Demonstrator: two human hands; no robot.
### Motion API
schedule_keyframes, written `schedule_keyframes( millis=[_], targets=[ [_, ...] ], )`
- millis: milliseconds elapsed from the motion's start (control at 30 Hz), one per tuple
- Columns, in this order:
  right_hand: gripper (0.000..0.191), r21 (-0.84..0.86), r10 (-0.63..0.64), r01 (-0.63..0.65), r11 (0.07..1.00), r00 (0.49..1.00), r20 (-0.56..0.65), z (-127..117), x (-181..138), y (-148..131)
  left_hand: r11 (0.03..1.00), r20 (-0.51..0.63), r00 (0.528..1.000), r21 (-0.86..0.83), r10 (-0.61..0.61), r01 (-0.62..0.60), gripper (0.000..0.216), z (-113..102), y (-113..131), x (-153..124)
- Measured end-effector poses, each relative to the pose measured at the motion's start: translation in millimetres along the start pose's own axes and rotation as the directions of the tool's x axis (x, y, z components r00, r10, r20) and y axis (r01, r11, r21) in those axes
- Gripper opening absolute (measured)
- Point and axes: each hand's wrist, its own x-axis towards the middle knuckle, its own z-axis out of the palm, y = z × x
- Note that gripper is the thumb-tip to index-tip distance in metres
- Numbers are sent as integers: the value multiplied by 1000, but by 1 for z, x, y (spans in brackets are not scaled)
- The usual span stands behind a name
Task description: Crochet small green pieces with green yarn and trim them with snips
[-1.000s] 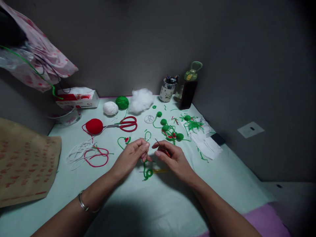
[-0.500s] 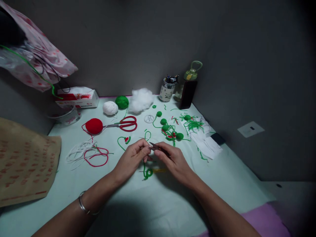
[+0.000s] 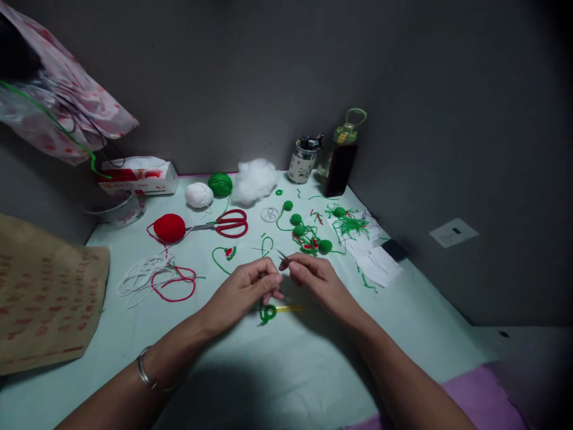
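My right hand (image 3: pixel 313 275) is closed around small dark thread snips (image 3: pixel 283 255), whose pointed end sticks out up and to the left. Beside it, my left hand (image 3: pixel 253 283) pinches thumb against fingers; whatever lies between them is too small to make out. Just below the left fingers lies a green crocheted ring (image 3: pixel 270 313) with a yellow-handled crochet hook (image 3: pixel 289 309) next to it. A loop of green yarn (image 3: pixel 267 243) lies beyond the left hand, and a small red, white and green crocheted piece (image 3: pixel 230 253) sits to its left.
Red-handled scissors (image 3: pixel 231 223) lie by a red yarn ball (image 3: pixel 169 228). Behind are a white ball (image 3: pixel 199 195), a green ball (image 3: pixel 219 184) and stuffing (image 3: pixel 255 181). Green crocheted balls (image 3: pixel 324 246) and paper (image 3: pixel 378 263) lie right. A phone (image 3: pixel 341 170) leans on a bottle (image 3: pixel 347 132).
The thread snips have drawn back from the left fingertips and now point more upward. Both hands have parted slightly, and the left has shifted a little to the right.
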Motion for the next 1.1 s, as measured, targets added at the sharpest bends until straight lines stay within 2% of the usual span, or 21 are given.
schedule_keyframes(
  millis=[67, 233, 667, 800, 900, 1100],
  targets=[
    [35, 36, -1, 0, 999, 1000, 16, -5, 0, 0, 998, 48, 999, -61, -22, 25, 31, 1, 0, 0],
    [33, 58, -9, -2, 998, 983, 185, -5, -5, -6, 988, 83, 996, -153, -22, 35, 31, -1, -7, 2],
    [25, -45, 11, 0, 999, 972, 236, -10, -8, -12, 941, 200, 978, -314, -64, 126, 27, 3, -13, 3],
    [25, -58, 5, 10, 998, 969, 246, -11, -8, -12, 939, 217, 974, -314, -72, 139, 29, 4, -14, 3],
    [25, -2, 10, -9, 1000, 960, 280, -13, -9, -10, 953, 226, 971, -272, -73, 135, 30, 2, -13, 2],
    [29, 206, -12, -98, 974, 880, 474, -20, -6, -6, 980, 258, 964, -163, -69, 114, 28, 1, -5, -2]
  ],
)
